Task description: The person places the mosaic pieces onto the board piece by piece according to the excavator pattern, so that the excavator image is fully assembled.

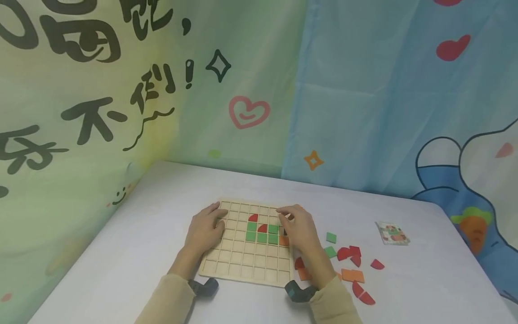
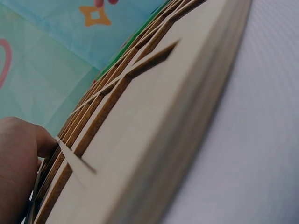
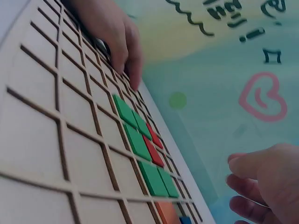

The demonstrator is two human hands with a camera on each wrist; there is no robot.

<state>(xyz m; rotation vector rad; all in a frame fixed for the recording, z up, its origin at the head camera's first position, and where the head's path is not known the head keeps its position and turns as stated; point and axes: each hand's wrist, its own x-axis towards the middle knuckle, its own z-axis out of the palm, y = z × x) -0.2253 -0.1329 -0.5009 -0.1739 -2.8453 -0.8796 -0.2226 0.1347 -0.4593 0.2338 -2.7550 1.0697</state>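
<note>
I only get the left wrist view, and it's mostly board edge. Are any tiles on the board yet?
Observer: Yes, green tiles and two red tiles sit in the middle cells of the board.
Operator: Where's the right hand?
Observer: The right hand is at the board's right edge with its fingers curled. I cannot tell whether it holds a piece.
Operator: Any spares?
Observer: Yes, red, orange and green spare pieces lie on the table right of the board.
</note>
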